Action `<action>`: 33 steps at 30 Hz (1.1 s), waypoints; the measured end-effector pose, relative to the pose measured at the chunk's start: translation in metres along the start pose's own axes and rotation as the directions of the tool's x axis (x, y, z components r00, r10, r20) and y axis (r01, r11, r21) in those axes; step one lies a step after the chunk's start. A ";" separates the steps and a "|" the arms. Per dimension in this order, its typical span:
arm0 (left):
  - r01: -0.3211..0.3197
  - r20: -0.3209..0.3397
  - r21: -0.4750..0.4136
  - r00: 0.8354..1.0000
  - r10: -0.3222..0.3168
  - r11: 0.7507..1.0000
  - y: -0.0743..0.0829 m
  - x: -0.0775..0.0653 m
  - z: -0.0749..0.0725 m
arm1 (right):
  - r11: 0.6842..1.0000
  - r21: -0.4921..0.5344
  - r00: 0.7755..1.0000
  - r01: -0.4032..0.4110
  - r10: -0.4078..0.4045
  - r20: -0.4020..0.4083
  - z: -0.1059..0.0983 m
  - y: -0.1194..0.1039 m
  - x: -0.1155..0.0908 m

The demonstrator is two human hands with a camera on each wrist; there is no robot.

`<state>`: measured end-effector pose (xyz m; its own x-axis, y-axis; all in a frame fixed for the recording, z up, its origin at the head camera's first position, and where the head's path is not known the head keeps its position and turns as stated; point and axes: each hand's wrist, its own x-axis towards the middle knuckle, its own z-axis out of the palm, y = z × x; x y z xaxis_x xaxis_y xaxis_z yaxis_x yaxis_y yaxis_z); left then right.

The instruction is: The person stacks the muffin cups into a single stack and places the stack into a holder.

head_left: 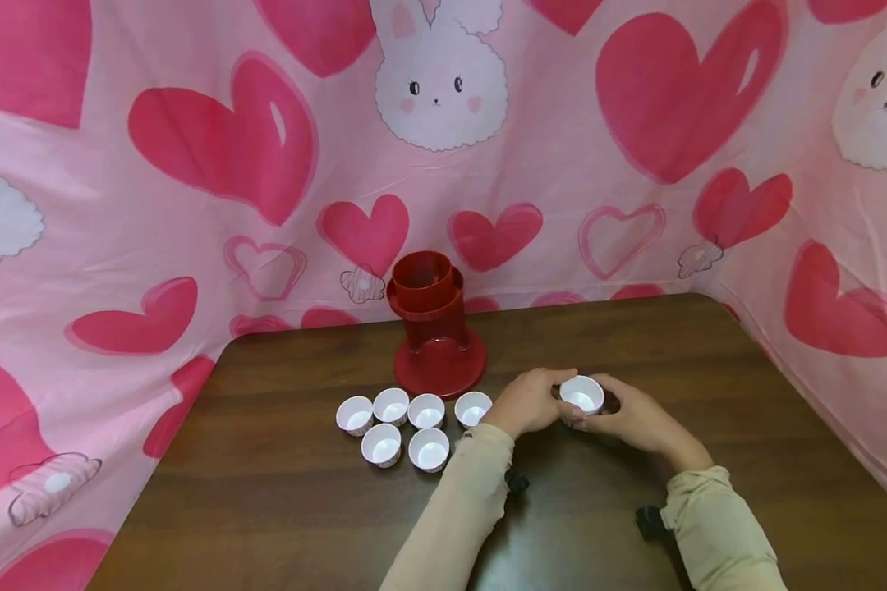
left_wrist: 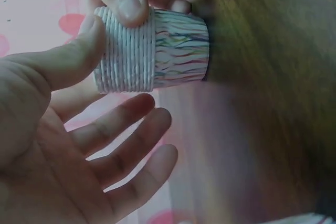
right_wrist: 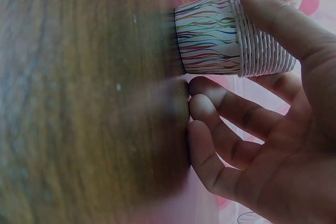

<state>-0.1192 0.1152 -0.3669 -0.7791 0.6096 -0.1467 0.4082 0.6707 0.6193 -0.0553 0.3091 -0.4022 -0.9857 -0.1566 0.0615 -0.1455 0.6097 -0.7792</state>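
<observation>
Head view: pink cloth [head_left: 562,123] printed with hearts and rabbits stood behind a dark wood table [head_left: 266,517]. You had the cup stack [head_left: 582,396] on the right half of the table, mouth up, with your left grip [head_left: 530,400] and right grip [head_left: 636,412] on opposite sides of it. Both were closed in to the stack's width, thumbs on the near side and forefingers on the far side. Six loose cups [head_left: 381,446] stood mouth up to the left, the rightmost just beside your left grip. Beyond them was a red stand [head_left: 440,365] with a round base and a cylindrical top. From the stack, the stand lay leftward and farther off. Key relation: stack's long axis vertical, centred between both hands; neither hand nearer, both touching.

Left wrist view: the picture was turned sideways, so the stack's axis ran across it. Your left thumb pressed on the nested rims; the lower three fingers were spread and clear of the cups. Your right thumb reached over the same rims.

Right wrist view: coloured wavy lines showed on the outermost cup's wall, its base down at the table; firm contact could not be confirmed. Your right thumb lay on the rims, remaining fingers loosely bent beside the stack.
</observation>
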 end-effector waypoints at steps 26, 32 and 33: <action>-0.102 -0.284 -0.088 0.956 0.073 0.991 -0.104 -0.129 -0.127 | 0.998 -0.014 0.999 -0.054 0.054 0.005 -0.001 0.001 0.001; -0.021 -0.334 -0.167 0.942 -0.036 0.986 -0.176 -0.156 -0.146 | 0.999 -0.014 0.999 -0.038 0.038 -0.003 0.001 0.001 0.001; -0.009 -0.324 -0.186 0.945 -0.053 0.983 -0.187 -0.159 -0.146 | 0.999 -0.017 0.999 -0.034 0.034 -0.003 0.001 0.001 0.001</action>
<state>-0.1407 -0.1690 -0.3472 -0.9115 0.4038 0.0785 0.3197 0.5751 0.7530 -0.0562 0.3087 -0.4035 -0.9904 -0.1334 0.0374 -0.1136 0.6280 -0.7699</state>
